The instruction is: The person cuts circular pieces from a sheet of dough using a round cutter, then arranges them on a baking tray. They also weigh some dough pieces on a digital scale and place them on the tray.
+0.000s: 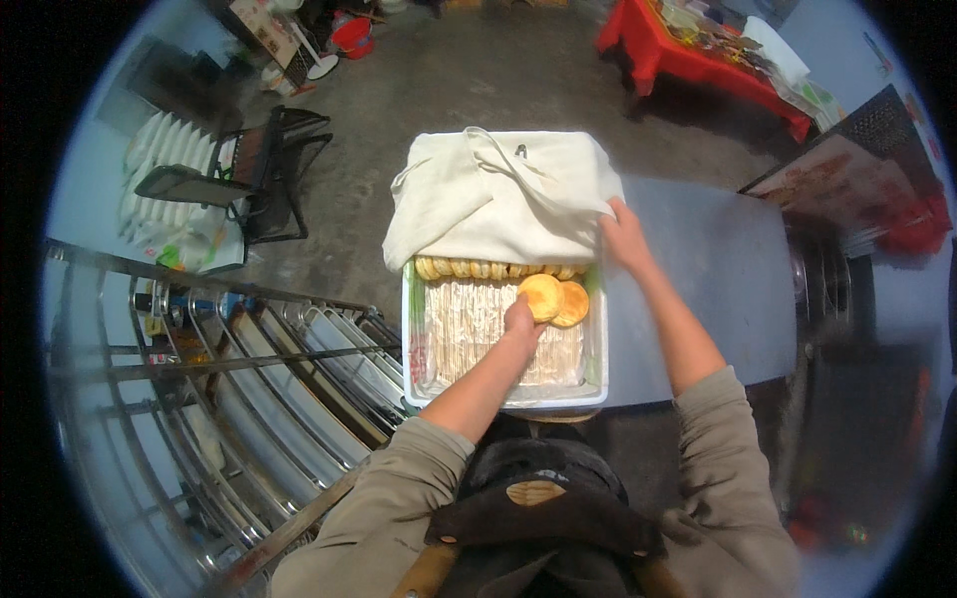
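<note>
In front of me sits a white rectangular tub (605, 359), its bottom covered by a ribbed, shiny clear liner (478, 319). A row of round golden flatbreads (469, 268) stands on edge across its far part. My left hand (519, 324) grips a round golden flatbread (539, 297) over the tub's right side. A second flatbread (571, 303) overlaps behind it on the right; whether my fingers also reach it is hidden. My right hand (622, 235) pinches the right edge of a cream cloth (548, 204), which is folded back over the tub's far half.
A grey-topped table (698, 289) extends to the right of the tub. Metal racks with trays (269, 369) stand close on the left. Farther off are a dark folding chair (269, 179), a red bucket (352, 37) and a cluttered table with a red cloth (678, 70).
</note>
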{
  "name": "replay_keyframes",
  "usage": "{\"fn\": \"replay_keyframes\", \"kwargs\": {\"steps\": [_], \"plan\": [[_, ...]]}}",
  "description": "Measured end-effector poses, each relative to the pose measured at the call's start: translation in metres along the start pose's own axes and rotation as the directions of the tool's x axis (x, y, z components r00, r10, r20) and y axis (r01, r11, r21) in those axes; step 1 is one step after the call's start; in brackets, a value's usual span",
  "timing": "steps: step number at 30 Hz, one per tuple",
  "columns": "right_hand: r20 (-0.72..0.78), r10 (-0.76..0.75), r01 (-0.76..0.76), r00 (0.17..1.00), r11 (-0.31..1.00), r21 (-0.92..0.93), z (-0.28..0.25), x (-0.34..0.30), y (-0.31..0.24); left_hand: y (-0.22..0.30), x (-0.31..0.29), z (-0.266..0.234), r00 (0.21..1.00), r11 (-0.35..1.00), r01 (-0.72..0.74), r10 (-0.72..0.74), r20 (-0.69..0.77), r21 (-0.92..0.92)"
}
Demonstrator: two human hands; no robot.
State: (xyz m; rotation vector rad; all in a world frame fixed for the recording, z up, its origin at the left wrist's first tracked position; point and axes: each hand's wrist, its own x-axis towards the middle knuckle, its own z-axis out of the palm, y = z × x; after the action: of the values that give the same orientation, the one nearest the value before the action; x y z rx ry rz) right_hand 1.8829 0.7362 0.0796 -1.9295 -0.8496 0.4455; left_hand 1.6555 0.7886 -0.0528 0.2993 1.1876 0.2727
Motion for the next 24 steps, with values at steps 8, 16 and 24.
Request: {"fn": "replay_keyframes", "kwargs": {"steps": [8, 16, 24], "plan": [[0.255, -0.08, 0.058, 0.964, 0.994, 0.092, -0.012, -0.045, -0.045, -0.006, -0.021, -0.028, 0.97, 0.629, -0.184, 0.239, 0.037, 0.756], [0.127, 0.155, -0.167, 0.98, 0.981, 0.094, -0.005, -0.038, -0.036, 0.117, -0.056, 0.0, 0.1, -0.257, -0.759, 0.862, 0.498, 0.598], [0.381, -0.203, 0.232, 0.902, 0.972, -0.031, -0.027, -0.058, -0.098, 0.258, -0.031, 0.073, 0.166, -0.892, -0.419, 0.111, 0.98, 0.172]]}}
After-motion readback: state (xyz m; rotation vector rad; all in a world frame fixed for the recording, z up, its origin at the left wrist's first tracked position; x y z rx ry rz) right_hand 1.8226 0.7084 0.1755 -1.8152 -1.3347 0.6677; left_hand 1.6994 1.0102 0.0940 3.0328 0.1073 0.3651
